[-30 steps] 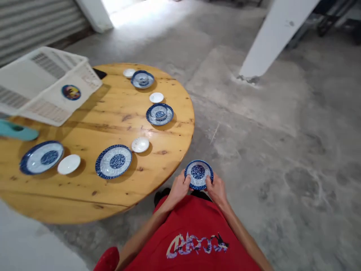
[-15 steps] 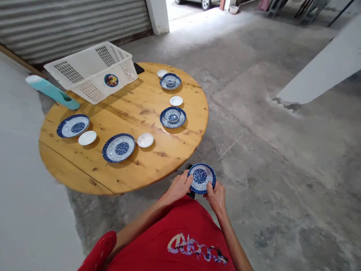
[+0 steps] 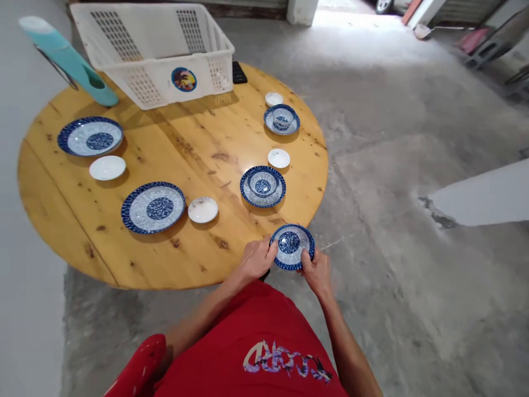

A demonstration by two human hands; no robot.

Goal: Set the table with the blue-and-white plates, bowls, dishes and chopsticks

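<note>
Both hands grip a blue-and-white patterned plate (image 3: 289,242) in front of my body, just off the table's near right edge. My left hand (image 3: 259,258) pinches its left rim, and my right hand (image 3: 316,270) has the lower right rim, thumb on top. Beyond it on the table, a glossy bowl (image 3: 263,183) sits on a matching plate (image 3: 264,202). A small white dish (image 3: 203,210) lies left of my hands, beside a larger blue-rimmed plate (image 3: 154,208).
The round wooden table (image 3: 223,138) carries a white plastic basket (image 3: 157,82), a turquoise holder (image 3: 68,60) and a black phone (image 3: 238,73). Another plate (image 3: 91,137) and white dish (image 3: 107,167) lie at left. A stacked bowl (image 3: 282,118) stands far right. A white pillar (image 3: 487,193) rises rightward.
My view has swung and come closer to the table, whose dishes look larger. Both hands still hold the plate, now nearer the table edge.
</note>
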